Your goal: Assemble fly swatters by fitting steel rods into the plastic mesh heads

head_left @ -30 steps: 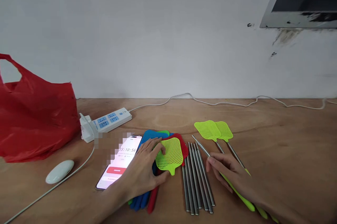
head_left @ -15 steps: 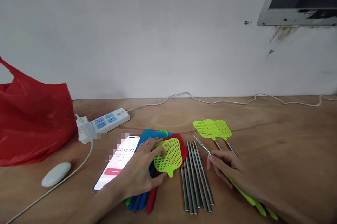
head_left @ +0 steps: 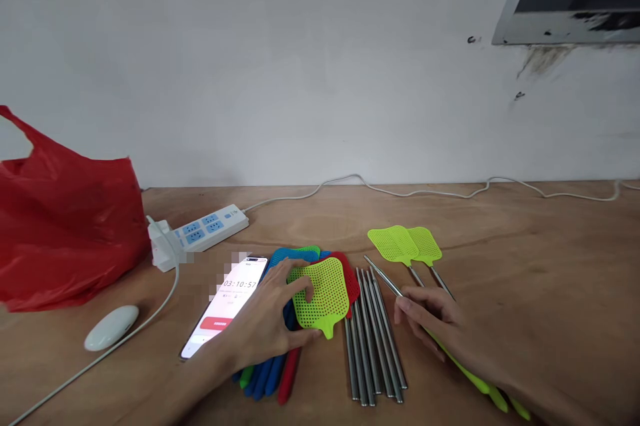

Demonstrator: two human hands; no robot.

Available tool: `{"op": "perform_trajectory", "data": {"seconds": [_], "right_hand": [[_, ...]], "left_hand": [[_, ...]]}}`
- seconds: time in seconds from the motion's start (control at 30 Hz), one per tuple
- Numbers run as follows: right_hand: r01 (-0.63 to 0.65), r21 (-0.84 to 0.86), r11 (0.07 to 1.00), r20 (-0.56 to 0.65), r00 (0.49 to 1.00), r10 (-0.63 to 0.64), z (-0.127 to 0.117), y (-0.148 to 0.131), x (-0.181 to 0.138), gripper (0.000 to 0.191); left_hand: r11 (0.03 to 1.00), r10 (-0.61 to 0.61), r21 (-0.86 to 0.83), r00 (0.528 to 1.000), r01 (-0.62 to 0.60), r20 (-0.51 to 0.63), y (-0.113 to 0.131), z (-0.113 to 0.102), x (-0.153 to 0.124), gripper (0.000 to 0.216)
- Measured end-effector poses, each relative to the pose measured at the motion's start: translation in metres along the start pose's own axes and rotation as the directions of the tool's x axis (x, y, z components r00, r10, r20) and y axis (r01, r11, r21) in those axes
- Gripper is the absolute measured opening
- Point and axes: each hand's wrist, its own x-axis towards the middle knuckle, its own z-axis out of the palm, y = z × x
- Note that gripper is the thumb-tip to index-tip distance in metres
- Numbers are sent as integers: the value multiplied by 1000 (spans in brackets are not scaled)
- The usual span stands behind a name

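My left hand has its fingers and thumb around a yellow-green fly swatter head, perforated and without a rod in its short neck. Beneath it lie blue fly swatter heads, a red fly swatter head and several coloured handles, partly covered by the hand. In my right hand is a metal rod with a yellow-green handle, its bare tip pointing up and left. Between the hands lie several loose metal rods. Two yellow-green fly swatters with rods lie beyond my right hand.
A lit phone lies left of the pile. Farther left are a white mouse-shaped object, a red plastic bag and a white power strip. Its cable runs along the wall.
The view has shifted slightly. My left hand has tilted the yellow-green head a little, and the handles below it have moved slightly. The right hand keeps its hold on the rod.
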Motion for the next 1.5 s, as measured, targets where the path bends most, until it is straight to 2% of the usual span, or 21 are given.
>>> {"op": "perform_trajectory", "data": {"seconds": [0.1,0.2,0.3,0.4,0.53,0.87,1.0,1.17,1.23,1.37,1.5], "right_hand": [[-12,16,1000,-10,1000,12,-1,1,-1,50],[-28,41,999,-8,1000,28,-3,1,-1,55],[-68,35,997,112,992,63,-6,2,-3,53],[-112,37,993,268,958,98,-7,5,-6,47],[-114,78,990,335,939,82,-6,10,-9,44],[-117,72,990,311,946,90,-4,5,-10,46],[-145,76,987,281,952,119,-1,7,-11,48],[-151,80,985,217,968,130,1,5,-11,51],[-157,65,985,210,968,140,1,3,-11,53],[-164,62,985,217,965,147,1,2,-12,54],[-140,85,987,207,971,120,4,8,-12,56]], "left_hand": [[999,-33,-38,997,30,-70,1,2,0,46],[997,-54,-63,988,45,-142,4,1,0,54],[998,-46,-53,979,36,-199,7,0,-1,59],[999,-38,-41,976,29,-215,8,0,-3,61],[998,-56,-47,974,47,-219,11,0,-3,58],[993,-117,-61,966,105,-230,12,4,-6,67],[994,-100,-74,970,85,-222,14,4,-6,68],[982,-129,-172,949,82,-286,17,1,-5,82],[963,-166,-256,935,85,-314,16,-1,-4,77],[898,-267,-423,911,118,-314,12,0,0,50],[845,-323,-516,903,140,-284,10,3,1,50]]}}
